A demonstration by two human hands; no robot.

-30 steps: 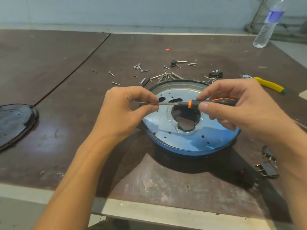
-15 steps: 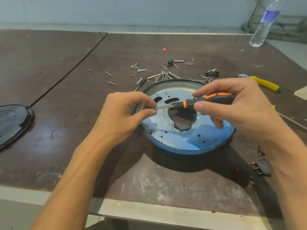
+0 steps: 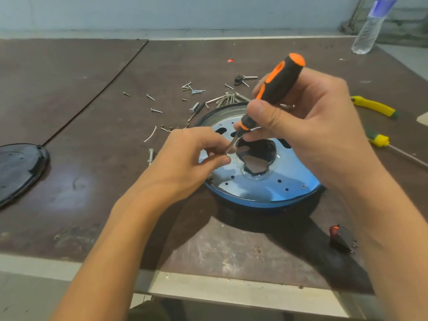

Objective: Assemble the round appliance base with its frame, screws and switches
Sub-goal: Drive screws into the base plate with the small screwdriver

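Far left, a black cover [image 3: 18, 167] is lying flat on the brown table [image 3: 69, 89], partly out of view. Moving in, loose screws [image 3: 154, 110] are lying scattered behind the work. The left hand [image 3: 185, 156] is hovering over the left side of the round base [image 3: 259, 191], thumb and forefinger pinching the screwdriver [image 3: 275, 86] low on its metal shaft. Whether a screw is sitting in that pinch, I cannot tell. The base, blue-rimmed with a shiny plate and a jagged centre hole, is sitting mid-table. The screwdriver is tilting, handle up and to the right, with the right hand [image 3: 310, 126] wrapping thumb and fingers around the black-and-orange handle. Further right, a black switch [image 3: 340, 237] with a red rocker is lying near the front edge, a yellow-handled tool [image 3: 372, 107] is resting beyond the hand, and a water bottle [image 3: 370, 26] is standing at the far corner.
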